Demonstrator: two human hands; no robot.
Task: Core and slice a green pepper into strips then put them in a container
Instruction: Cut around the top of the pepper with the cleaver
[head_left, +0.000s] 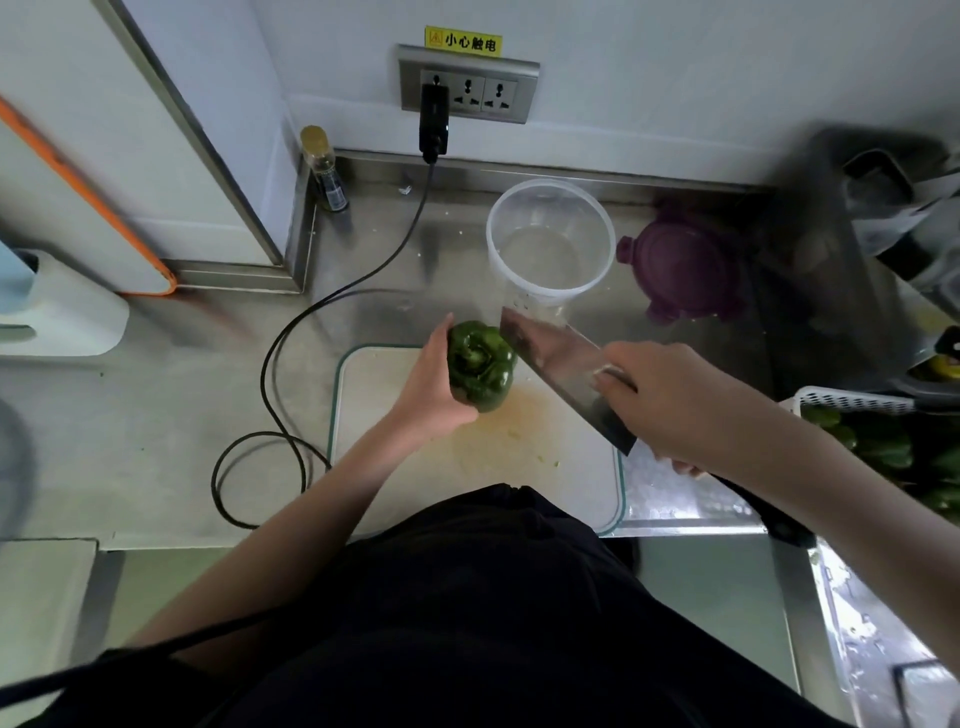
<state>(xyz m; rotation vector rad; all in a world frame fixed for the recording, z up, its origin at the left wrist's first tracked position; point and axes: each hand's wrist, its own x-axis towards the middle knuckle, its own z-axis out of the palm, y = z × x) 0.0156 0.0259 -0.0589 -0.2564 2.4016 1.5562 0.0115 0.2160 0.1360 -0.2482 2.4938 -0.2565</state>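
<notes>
Steel counter (218, 395) carries cutting board (483, 467), container (550, 244), purple lid (685, 270).

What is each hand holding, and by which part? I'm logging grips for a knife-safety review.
The left hand grips the whole green pepper around its side. The right hand holds the cleaver where blade meets handle.

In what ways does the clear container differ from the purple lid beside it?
The clear container is transparent and tall, standing upright with its mouth open; the purple lid is tinted, flat and low, lying on the counter. The container has a plain round rim; the lid has clip tabs at its edge. Both are round and rest on the steel counter.
</notes>
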